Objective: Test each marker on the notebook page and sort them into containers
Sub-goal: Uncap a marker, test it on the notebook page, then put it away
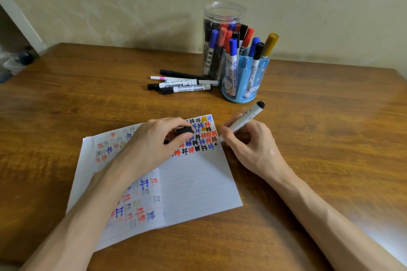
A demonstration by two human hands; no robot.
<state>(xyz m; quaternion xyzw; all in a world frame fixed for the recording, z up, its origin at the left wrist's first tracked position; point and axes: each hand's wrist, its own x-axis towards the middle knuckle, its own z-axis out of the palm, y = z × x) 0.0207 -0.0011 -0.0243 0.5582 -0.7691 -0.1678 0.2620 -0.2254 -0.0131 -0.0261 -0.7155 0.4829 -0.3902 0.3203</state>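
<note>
Right hand (250, 139) pinches marker (245, 117); left hand (152, 142) grips black cap (184, 130).

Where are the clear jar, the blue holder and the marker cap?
clear jar (224, 13): head view, its upper wall.
blue holder (262, 76): head view, its front wall.
marker cap (184, 131): head view, its black side.
</note>
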